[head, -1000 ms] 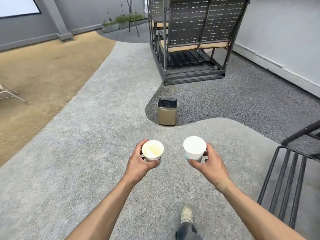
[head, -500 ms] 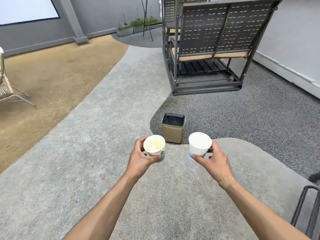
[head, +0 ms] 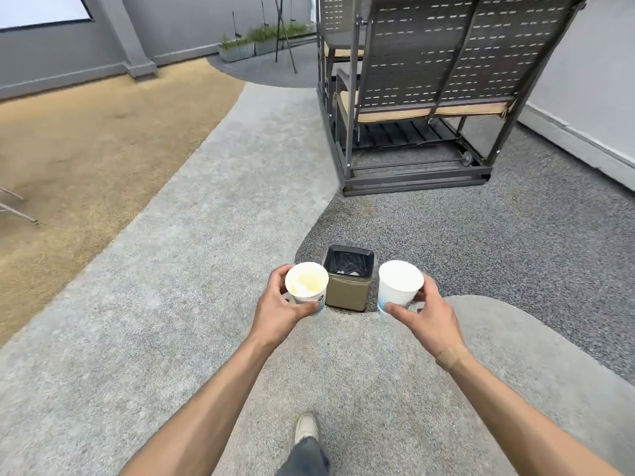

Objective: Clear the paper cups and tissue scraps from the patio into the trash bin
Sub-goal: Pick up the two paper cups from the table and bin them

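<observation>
My left hand (head: 277, 309) grips a white paper cup (head: 307, 283) whose inside is stained yellow. My right hand (head: 427, 314) grips a second white paper cup (head: 399, 282), clean and empty inside. Both cups are upright and held out in front of me. Between them, on the ground just beyond, stands a small tan trash bin (head: 347, 290) with a black liner, its mouth open. Something pale lies inside the bin; I cannot tell what. No tissue scraps show on the ground.
A dark metal swing bench (head: 422, 87) with tan cushions stands behind the bin. Brown gravel-like ground (head: 86, 142) lies to the left, planters (head: 247, 46) at the back. A grey wall (head: 591, 80) runs along the right. My shoe (head: 305, 427) is below.
The bin has come much closer, now sitting right between the two cups. The metal chair frame at the right edge has left the view. Both hands keep their cups.
</observation>
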`<state>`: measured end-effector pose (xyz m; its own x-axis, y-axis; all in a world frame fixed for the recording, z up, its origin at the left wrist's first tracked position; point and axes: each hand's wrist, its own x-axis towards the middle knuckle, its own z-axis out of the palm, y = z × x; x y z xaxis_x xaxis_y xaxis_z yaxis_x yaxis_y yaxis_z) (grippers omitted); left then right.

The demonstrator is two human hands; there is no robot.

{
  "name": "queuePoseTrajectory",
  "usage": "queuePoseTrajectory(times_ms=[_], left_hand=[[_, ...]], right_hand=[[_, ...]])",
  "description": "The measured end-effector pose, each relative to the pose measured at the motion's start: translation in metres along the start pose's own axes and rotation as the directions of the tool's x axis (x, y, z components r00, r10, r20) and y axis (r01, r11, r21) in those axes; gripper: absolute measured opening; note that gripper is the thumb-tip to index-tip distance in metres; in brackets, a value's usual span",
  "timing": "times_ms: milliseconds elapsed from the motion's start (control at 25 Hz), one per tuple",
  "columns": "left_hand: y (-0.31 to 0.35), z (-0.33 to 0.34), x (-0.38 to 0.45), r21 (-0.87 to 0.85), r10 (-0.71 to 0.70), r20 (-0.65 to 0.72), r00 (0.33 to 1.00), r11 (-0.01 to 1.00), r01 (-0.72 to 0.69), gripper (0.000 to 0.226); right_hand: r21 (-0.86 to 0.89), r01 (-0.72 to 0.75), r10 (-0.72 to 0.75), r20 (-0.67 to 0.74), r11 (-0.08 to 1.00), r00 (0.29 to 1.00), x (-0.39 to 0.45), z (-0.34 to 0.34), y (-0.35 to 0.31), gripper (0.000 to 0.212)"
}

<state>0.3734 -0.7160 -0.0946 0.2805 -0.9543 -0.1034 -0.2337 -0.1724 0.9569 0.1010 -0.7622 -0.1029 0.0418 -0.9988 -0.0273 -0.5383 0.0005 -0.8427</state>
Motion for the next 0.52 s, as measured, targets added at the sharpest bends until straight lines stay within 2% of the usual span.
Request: queuePoseTrajectory(times_ms=[280, 520], left_hand=[[0.006, -0.008, 0.162, 0.065, -0.005, 0.103, 0.995, 0.998, -0.002, 0.083], [0.008, 0.021, 0.274, 0.08, -0.025, 0.14, 0.99, 0.997, 0.014, 0.083]], right_hand=[[-0.082, -0.048, 0.046, -0.02, 0.995, 0.999, 0.13, 0.038, -0.026, 0.083], [-0.086, -0.113, 0.111, -0.032, 0.99, 0.993, 0.226, 0.049, -0.012, 0.085]])
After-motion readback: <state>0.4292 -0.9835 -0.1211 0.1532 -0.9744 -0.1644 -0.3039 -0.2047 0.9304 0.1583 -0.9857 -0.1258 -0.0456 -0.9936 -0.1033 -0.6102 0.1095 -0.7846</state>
